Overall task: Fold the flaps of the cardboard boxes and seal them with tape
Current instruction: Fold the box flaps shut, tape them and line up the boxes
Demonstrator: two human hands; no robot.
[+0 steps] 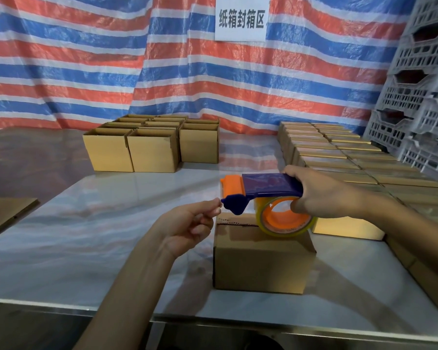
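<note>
Head cam: right hand is gripping blue-and-orange plastic tape dispenser just above closed brown cardboard box — left hand is pinching at dispenser's nose, prob. tape end. Box is looking light, stiff; hold sides.

- 1 left hand: bare from wrist to fingertips; the heel of the palm and a faint wrist crease are on show.
- Left-hand fingernails: short and plain, with slightly blurred edges.
- 1 left forearm: bare along its whole visible length, slender, smooth-surfaced; cut off by the bottom edge of the view.
- 1 right hand: bare; the back of the hand and the knuckle ridges are on show.
- 1 right forearm: bare along its visible length; cut off by the right edge of the view.
- Upper arms and clothing: outside the view.
</note>
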